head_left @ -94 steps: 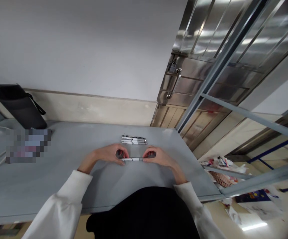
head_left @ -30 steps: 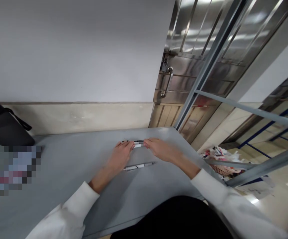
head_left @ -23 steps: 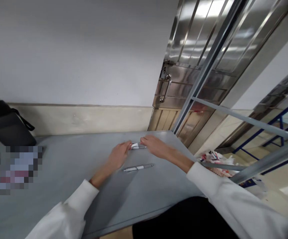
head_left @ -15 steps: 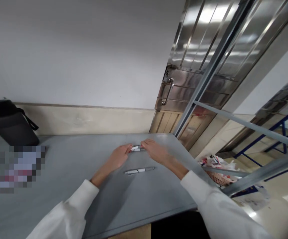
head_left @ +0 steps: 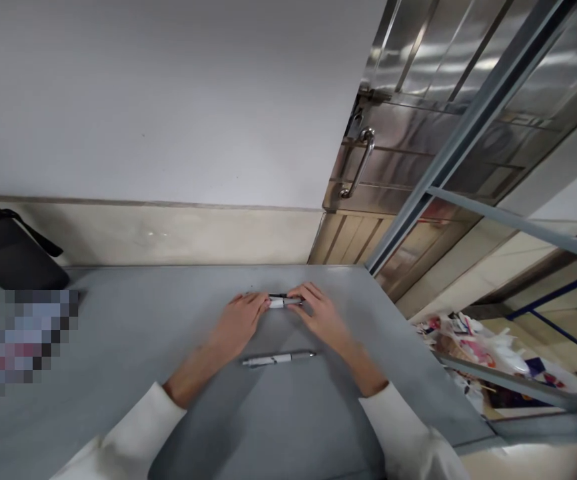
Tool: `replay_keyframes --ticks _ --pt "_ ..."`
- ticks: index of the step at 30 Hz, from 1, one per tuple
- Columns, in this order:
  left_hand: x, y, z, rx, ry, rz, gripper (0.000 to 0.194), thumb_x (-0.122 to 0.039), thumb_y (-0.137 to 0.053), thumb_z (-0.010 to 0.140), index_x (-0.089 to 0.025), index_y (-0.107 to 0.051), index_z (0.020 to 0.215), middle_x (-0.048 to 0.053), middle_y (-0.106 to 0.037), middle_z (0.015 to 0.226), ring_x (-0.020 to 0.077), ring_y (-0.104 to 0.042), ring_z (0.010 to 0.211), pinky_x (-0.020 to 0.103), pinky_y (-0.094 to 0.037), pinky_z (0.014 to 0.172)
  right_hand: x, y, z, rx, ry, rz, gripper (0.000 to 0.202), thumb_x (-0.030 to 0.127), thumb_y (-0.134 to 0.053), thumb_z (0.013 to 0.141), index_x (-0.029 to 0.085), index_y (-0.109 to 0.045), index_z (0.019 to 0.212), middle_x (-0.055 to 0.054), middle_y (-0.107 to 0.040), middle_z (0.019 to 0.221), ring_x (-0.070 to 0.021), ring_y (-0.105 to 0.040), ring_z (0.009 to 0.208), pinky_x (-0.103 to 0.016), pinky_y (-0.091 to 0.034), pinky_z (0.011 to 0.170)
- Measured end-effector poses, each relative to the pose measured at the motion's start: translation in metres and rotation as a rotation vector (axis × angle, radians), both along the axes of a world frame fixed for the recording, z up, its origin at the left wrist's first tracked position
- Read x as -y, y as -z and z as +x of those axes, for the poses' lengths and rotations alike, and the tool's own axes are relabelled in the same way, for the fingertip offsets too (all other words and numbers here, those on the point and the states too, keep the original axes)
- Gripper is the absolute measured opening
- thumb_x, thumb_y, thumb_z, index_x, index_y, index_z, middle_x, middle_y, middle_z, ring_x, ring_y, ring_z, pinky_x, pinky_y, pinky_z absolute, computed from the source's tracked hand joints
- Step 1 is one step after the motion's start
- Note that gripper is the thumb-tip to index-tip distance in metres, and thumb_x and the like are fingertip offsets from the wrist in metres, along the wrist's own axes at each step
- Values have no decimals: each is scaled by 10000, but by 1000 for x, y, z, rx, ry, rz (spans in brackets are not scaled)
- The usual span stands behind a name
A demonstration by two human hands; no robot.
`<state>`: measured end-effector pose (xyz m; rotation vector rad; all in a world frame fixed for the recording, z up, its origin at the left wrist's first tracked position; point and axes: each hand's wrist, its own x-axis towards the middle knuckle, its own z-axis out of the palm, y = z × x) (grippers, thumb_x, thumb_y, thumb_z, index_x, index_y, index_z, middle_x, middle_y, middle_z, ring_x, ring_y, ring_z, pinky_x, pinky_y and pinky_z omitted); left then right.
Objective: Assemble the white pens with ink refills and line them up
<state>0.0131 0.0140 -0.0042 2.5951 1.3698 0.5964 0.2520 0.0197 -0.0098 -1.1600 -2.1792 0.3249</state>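
A white-and-grey pen (head_left: 277,303) lies crosswise at the far part of the grey table, with a dark strip along its far side; I cannot tell if that is a clip or a second pen. My left hand (head_left: 238,325) is closed on its left end, hiding that end. My right hand (head_left: 324,321) has its thumb on the near side and its fingers on the far side of the right end, whose tip shows between them. Closer to me, another white-and-silver pen (head_left: 279,359) lies on the table, untouched, roughly parallel to the first.
The grey table (head_left: 118,347) meets the wall at its far edge. At the far left sits a black case (head_left: 11,243) with a strap, beside a blurred-out patch. A metal frame post (head_left: 418,200) rises by the right edge. Bags and litter (head_left: 483,343) lie beyond it, below a steel door (head_left: 398,153).
My view has shifted slightly. The right thumb and fingers have spread a little, showing more of the pen's right end. The nearer pen stays on the table.
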Motion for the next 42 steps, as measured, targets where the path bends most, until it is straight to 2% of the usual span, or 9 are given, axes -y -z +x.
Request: replay_keyframes --ticks 6,11,16,20,26,30,32,38,42 --pt "3 1 2 -69 14 78 359 -254 -270 1158 -206 -623 1110 67 -754 1057 234 -718 994 400 -518 930 8 -3 -6 -67 18 -131 182 259 -509 1081 263 -660 979 -53 -735 1011 -243 -693 991 -385 -557 916" --pt "5 0 -1 -87 27 110 336 -236 -289 1154 -218 -622 1121 65 -758 1098 235 -718 1023 394 -513 945 11 -7 -6 -163 2 -158 99 287 -596 1032 252 -668 1090 -67 -731 1126 -227 -696 1046 -343 -567 947" --pt "9 -6 -4 -127 18 121 294 -230 -325 1149 -208 -617 1131 74 -753 1078 243 -715 1027 393 -500 943 8 -7 -10 -145 -12 -282 229 322 -504 1065 244 -697 972 -27 -742 856 -219 -700 819 -351 -577 816" --pt "12 -7 -5 -149 -6 111 284 -229 -333 1146 -196 -616 1137 85 -743 1075 254 -710 1026 399 -498 934 4 -6 -13 -229 -53 -223 90 296 -640 970 245 -684 1031 -39 -761 1003 -227 -717 951 -370 -581 897" --pt "14 -8 -3 -165 22 168 313 -210 -315 1147 -174 -625 1175 101 -747 1120 264 -711 1062 403 -503 940 7 -5 -13 -229 -23 -297 211 372 -532 1046 270 -696 962 -42 -770 929 -242 -724 922 -403 -579 895" --pt "14 -8 -4 -155 17 172 295 -217 -342 1147 -170 -633 1165 92 -754 1107 259 -720 1037 396 -515 915 6 -4 -14 -293 -43 -292 113 325 -654 967 251 -712 1029 -45 -771 1028 -236 -715 997 -401 -559 965" --pt "15 -8 -5 -140 -7 173 285 -211 -352 1146 -177 -635 1149 83 -758 1086 250 -725 1014 394 -518 911 4 -5 -14 -348 -66 -288 180 330 -702 935 241 -713 1092 -56 -758 1100 -236 -699 1063 -402 -536 1013" --pt "14 -3 -7 -112 -30 194 243 -200 -382 1138 -190 -625 1140 76 -759 1082 248 -724 1014 413 -523 930 3 -7 -17 -347 -17 -370 282 427 -554 1045 257 -727 901 -52 -748 883 -251 -690 886 -414 -549 875" --pt "13 1 -8 -107 -39 214 240 -209 -390 1134 -190 -629 1144 84 -760 1072 258 -722 1005 412 -528 910 8 -2 -16 -440 -96 -293 171 366 -689 962 249 -725 1082 -62 -742 1120 -250 -685 1067 -423 -538 994"
